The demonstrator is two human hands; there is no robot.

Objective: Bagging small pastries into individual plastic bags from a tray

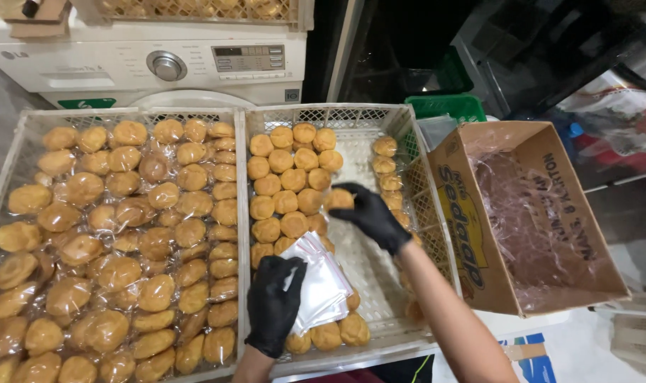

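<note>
Right hand (369, 213) fingers pinched on a bun (339, 199), left hand (275, 303) clasping clear bags (321, 284), bare crate (380, 266) floor between bun rows, lined carton (550, 234) leaning alongside, wrapped-bun crate (232, 120) adjoining.

Home bakery: bun crates (351, 117), washing machine (160, 67).

Two white lattice crates are sitting side by side, carrying the buns. The left crate (26, 120) is lying full of wrapped buns (135, 245). The right crate (365, 273) is holding bare buns (287, 188), its floor partly showing.
</note>
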